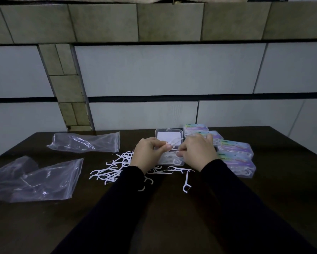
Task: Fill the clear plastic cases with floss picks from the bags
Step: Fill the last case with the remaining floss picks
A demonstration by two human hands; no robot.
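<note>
Mostly dim: left hand [149, 153] and right hand [198, 153] pinch floss picks [174, 143] over open clear case [169, 143], half hidden. Loose picks [115, 167] on table [44, 226]. Filled cases [234, 153] right, labels unreadable. Bags [35, 178] left.

Both arms wear long, plain black sleeves — snug, unmarked, ending at the wrists — leaving the left hand [148, 155] and right hand [198, 153] bare, no rings or watch showing.
</note>
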